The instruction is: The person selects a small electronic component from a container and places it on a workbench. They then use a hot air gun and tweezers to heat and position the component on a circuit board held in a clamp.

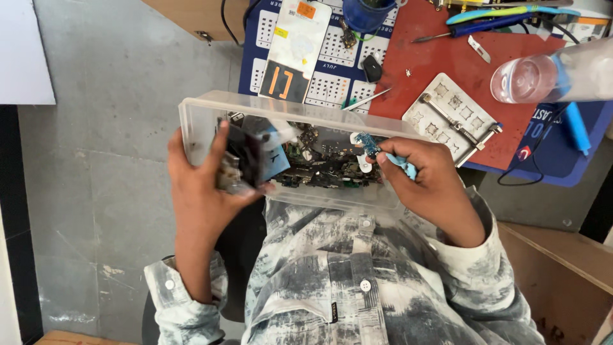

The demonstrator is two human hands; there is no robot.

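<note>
Left hand (201, 191) grips the left end of a clear plastic box (204, 108), fingers curled over its near wall and thumb raised along the side; pressed under the fingers is a small dark part (246, 160), though what kind is hard to tell. Right hand (428, 185) is pinched closed on a small blue circuit board (368, 144), lifting it just above the heap of dark electronic scrap (325, 166) lying in the box. The box sits tilted over the person's lap, near the marbled grey shirt (345, 281).

Beyond the box, on the far side: a calendar sheet (332, 48) with a white phone back (297, 38) on it, a blue cup (367, 13). Far right: red work mat (434, 57), a metal holder plate (450, 118), blue-handled screwdrivers (504, 19), and a clear bottle (549, 73) lying across the edge. Grey floor (108, 160) lies to the left.
</note>
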